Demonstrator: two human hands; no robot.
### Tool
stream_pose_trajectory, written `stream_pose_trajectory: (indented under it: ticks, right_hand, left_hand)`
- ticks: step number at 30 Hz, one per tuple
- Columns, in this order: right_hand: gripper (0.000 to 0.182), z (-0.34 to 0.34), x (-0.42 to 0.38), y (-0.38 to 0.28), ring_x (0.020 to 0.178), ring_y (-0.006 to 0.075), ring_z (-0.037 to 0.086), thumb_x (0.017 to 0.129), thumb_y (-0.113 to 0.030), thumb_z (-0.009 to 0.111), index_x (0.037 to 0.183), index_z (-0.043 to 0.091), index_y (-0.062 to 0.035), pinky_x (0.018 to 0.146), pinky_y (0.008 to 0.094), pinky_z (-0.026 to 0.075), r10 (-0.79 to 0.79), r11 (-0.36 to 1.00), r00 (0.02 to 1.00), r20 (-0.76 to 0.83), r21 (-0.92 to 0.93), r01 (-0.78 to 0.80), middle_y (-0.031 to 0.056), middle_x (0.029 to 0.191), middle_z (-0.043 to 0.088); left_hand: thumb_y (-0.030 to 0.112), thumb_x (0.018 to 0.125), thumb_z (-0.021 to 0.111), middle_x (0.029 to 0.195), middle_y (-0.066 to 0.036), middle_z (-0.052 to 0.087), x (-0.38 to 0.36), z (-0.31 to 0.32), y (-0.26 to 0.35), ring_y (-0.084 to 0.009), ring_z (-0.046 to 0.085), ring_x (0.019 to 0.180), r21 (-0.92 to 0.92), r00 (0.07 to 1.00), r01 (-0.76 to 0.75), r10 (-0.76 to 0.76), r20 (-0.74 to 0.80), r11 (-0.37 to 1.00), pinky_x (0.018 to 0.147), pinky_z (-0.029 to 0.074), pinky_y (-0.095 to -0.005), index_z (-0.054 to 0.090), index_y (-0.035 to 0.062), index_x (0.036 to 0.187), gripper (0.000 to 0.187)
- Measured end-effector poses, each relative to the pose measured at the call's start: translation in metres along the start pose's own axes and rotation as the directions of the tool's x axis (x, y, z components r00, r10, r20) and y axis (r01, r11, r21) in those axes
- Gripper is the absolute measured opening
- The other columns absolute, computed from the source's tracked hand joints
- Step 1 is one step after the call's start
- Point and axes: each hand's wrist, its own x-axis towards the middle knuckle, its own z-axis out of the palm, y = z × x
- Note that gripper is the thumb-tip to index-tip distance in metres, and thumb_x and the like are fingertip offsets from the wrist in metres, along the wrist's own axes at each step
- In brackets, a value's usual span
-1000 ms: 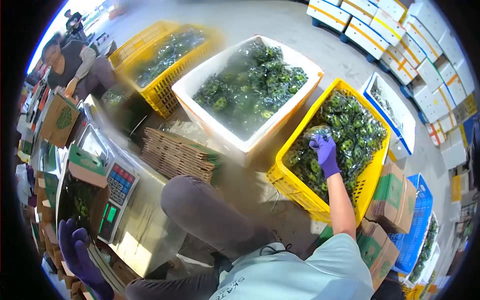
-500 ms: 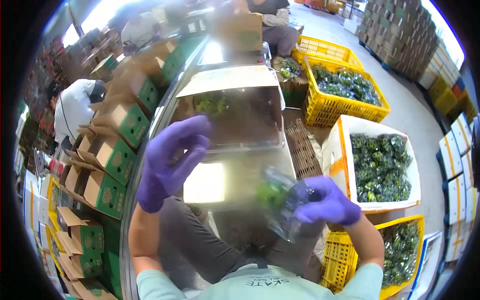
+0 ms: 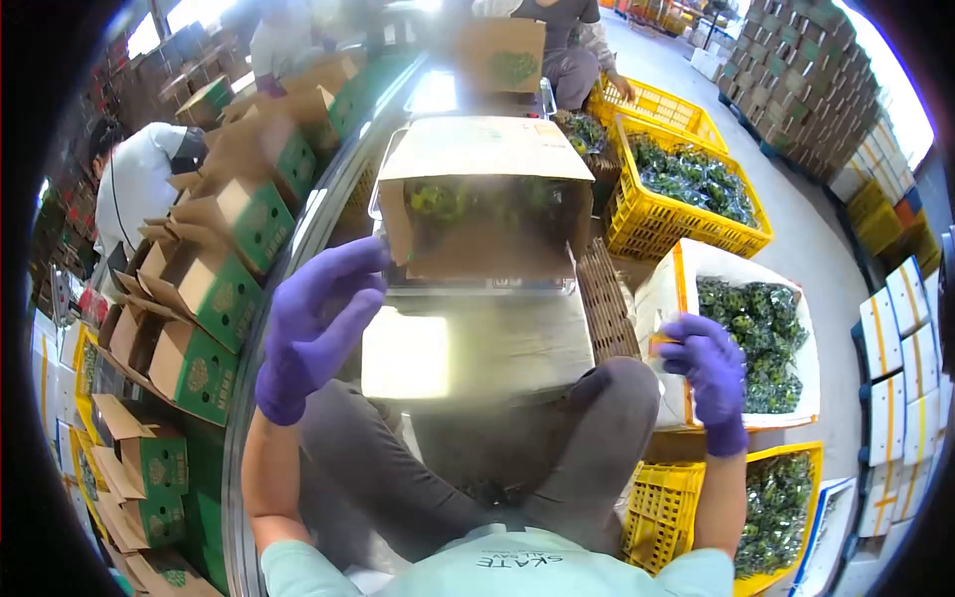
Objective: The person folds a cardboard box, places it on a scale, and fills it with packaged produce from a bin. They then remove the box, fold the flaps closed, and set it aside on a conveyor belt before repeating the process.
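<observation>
Purple gloves cover both hands in the head view. Half a second back the right hand held a clear packet of green produce over the lap; now that packet is gone from it, and the right hand (image 3: 708,370) hangs with its grip released, fingers loosely curled, over the near edge of the white crate (image 3: 665,289) full of bagged greens. Where the packet ended up I cannot tell for sure; dark green shows inside the open cardboard box (image 3: 485,204) standing on the scale platform (image 3: 476,343) ahead, but blur hides whether the packet lies there. The left hand (image 3: 316,323) is raised in front of the box's left side, fingers spread and empty, much as it was a moment ago. One packet looks to have been let go, and the right hand has swung back toward the supply crates, so the box seems to be filling piece by piece. A yellow crate (image 3: 686,214) of greens stands beyond the white one, another yellow crate (image 3: 686,512) sits by the right knee. Green-printed cartons (image 3: 214,298) are stacked along the left, with a person in white (image 3: 134,189) beside them and another person (image 3: 567,40) seated beyond the box
</observation>
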Motion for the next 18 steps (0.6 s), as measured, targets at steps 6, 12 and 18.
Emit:
stream_pose_trajectory:
  ticks: [6, 12, 18]
  right_hand:
    - [0.05, -0.407, -0.141, 0.191, 0.112, 0.0236, 0.053, 0.097, -0.026, 0.054, 0.136, 0.042, 0.0034, 0.095, 0.0356, 0.043, -0.397, 0.655, 0.558, -0.729, -0.651, -0.384, 0.0153, 0.127, 0.053]
    - [0.06, -0.388, -0.262, 0.325, 0.11, 0.0299, 0.051, 0.096, -0.045, 0.045, 0.138, 0.04, -0.0032, 0.096, 0.0371, 0.041, 0.455, 0.853, 0.431, -0.779, 0.242, -0.463, 0.0117, 0.133, 0.049]
    - [0.032, -0.399, -0.27, 0.362, 0.094, 0.0253, 0.052, 0.098, -0.023, 0.042, 0.126, 0.051, -0.0102, 0.089, 0.0373, 0.043, 0.548, 0.806, 0.658, -0.516, 0.536, -0.25, 0.0071, 0.115, 0.057]
  left_hand:
    - [0.001, 0.09, 0.058, 0.115, -0.008, 0.062, 0.008, 0.011, -0.006, -0.0122, 0.059, 0.098, 0.085, 0.988, -0.061, 0.048, 0.147, 0.995, 0.09, 0.047, -0.0271, 0.052, -0.0054, 0.127, 0.038]
    - [-0.002, 0.09, 0.056, 0.116, -0.009, 0.062, 0.008, 0.015, -0.007, -0.013, 0.059, 0.098, -0.056, 0.997, -0.025, 0.028, 0.066, 0.998, 0.092, 0.047, -0.0286, 0.052, -0.0063, 0.128, 0.038]
    - [-0.002, 0.09, 0.055, 0.116, -0.01, 0.063, 0.005, 0.018, -0.005, -0.0132, 0.06, 0.098, -0.043, 0.994, -0.029, 0.033, 0.101, 0.999, 0.092, 0.047, -0.0286, 0.052, -0.0063, 0.128, 0.038]
